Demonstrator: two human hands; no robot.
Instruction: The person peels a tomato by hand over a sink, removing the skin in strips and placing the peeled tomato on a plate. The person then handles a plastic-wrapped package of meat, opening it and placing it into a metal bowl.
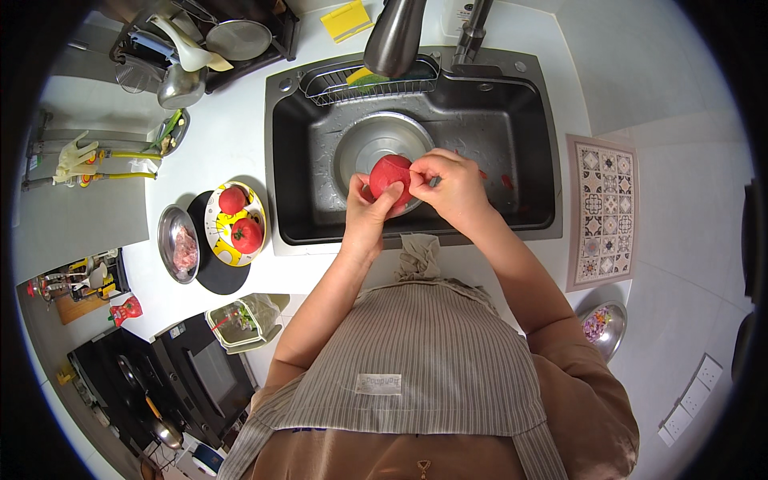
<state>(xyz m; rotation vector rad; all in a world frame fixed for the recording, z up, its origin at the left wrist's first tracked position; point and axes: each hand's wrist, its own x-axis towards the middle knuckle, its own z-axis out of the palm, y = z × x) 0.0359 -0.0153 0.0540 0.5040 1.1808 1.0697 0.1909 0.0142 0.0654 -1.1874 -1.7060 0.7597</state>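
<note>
My left hand holds a red tomato from below, thumb across its near side, above the sink. At the tomato's right edge, the thumb and forefinger of my right hand pinch a bit of tomato skin; the piece itself is mostly hidden by the fingers. Much of the tomato's surface looks matt and peeled. Beneath it a round metal basin stands in the dark sink, partly covered by my hands. Red skin scraps lie on the sink floor to the right.
Left of the sink, a yellow-and-white plate carries two tomatoes. Beside it a metal bowl holds raw meat. A faucet and wire rack are at the back. A crumpled cloth lies at the front edge.
</note>
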